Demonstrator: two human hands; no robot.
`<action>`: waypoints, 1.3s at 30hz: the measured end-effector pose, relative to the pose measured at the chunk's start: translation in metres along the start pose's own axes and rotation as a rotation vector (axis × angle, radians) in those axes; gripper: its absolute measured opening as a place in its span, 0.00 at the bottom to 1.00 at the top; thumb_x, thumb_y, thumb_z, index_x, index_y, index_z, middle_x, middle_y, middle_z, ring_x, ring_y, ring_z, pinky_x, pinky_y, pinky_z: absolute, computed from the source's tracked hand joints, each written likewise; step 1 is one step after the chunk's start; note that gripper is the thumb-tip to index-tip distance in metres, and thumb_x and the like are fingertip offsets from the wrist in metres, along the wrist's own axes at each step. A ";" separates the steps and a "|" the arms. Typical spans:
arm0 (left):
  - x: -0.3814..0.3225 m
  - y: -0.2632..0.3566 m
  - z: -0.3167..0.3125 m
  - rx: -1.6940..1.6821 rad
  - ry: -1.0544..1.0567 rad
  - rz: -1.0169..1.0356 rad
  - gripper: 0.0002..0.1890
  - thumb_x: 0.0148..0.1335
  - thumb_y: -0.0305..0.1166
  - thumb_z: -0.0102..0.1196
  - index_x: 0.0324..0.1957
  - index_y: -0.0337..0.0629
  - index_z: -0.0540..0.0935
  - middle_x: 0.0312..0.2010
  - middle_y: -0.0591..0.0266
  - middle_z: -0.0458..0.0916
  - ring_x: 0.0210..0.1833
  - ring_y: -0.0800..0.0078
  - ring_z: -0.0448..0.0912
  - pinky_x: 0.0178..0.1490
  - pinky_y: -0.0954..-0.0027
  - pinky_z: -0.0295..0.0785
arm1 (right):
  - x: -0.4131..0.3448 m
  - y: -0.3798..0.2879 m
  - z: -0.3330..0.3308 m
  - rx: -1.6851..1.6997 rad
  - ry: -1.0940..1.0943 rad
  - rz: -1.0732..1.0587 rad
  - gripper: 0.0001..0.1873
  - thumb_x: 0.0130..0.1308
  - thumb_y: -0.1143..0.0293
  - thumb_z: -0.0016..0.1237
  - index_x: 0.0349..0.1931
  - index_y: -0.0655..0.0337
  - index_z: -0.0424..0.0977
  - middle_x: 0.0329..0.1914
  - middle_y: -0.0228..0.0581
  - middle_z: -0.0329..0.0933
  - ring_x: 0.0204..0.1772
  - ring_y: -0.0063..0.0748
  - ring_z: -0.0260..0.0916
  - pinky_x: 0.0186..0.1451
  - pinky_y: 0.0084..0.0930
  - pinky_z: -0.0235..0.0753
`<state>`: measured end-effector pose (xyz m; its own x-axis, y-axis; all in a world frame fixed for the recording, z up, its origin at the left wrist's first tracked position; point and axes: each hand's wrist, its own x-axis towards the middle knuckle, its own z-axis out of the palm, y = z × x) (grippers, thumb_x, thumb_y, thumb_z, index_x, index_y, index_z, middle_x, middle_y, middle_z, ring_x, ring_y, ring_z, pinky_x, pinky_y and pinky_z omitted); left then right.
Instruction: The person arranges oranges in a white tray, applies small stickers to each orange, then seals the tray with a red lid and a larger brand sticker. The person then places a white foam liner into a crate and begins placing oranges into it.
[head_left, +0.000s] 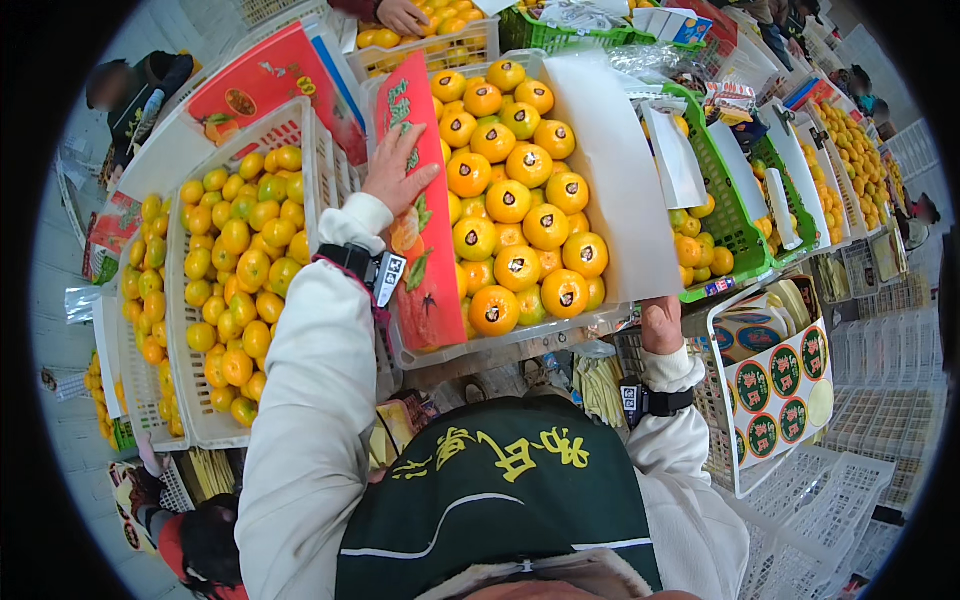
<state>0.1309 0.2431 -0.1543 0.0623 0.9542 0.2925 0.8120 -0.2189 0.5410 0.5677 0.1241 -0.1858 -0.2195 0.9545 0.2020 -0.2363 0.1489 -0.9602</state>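
A clear plastic crate (442, 358) stands before me, filled with orange citrus fruits (527, 166); many in the top layer bear dark round stickers. Along its left side a red printed sheet (442, 300) with fruit pictures stands up and leans over. My left hand (395, 169) lies on this sheet with fingers spread. On the right side a white sheet (619, 187) sticks up and bends outward. My right hand (661, 324) is at the lower corner of the white sheet, by the crate's near right corner; its fingers are hidden under or behind the sheet.
White crates of loose citrus (244, 262) stand at left, with red printed sheets (247, 97) behind. Green crates (720, 187) with fruit are at right. A white basket (724, 427) holds sticker sheets (784, 375). Beyond my crate, another person's hand (403, 16) touches fruit.
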 end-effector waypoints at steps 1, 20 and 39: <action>0.001 -0.003 0.011 0.148 0.015 0.050 0.39 0.61 0.59 0.53 0.71 0.58 0.61 0.73 0.49 0.53 0.74 0.41 0.49 0.71 0.42 0.50 | 0.008 -0.014 0.005 0.002 -0.070 0.006 0.55 0.57 0.40 0.57 0.73 0.68 0.47 0.75 0.46 0.53 0.77 0.38 0.49 0.77 0.38 0.47; 0.012 0.002 0.045 0.603 -0.104 0.006 0.50 0.53 0.76 0.43 0.73 0.58 0.58 0.75 0.55 0.51 0.76 0.44 0.45 0.69 0.32 0.38 | 0.239 0.054 0.080 -1.248 -0.544 -0.533 0.38 0.57 0.43 0.53 0.65 0.52 0.64 0.71 0.41 0.58 0.77 0.52 0.46 0.73 0.68 0.42; 0.149 0.008 0.095 0.446 -0.078 0.384 0.40 0.58 0.65 0.49 0.70 0.59 0.64 0.73 0.60 0.56 0.78 0.45 0.40 0.70 0.27 0.34 | 0.219 0.052 0.097 -1.256 -0.445 -0.440 0.41 0.55 0.49 0.58 0.67 0.57 0.61 0.72 0.46 0.57 0.77 0.47 0.48 0.77 0.55 0.43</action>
<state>0.2014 0.4026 -0.1815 0.4282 0.8396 0.3341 0.8875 -0.4604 0.0194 0.4154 0.3155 -0.1724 -0.6835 0.6439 0.3438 0.5779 0.7651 -0.2841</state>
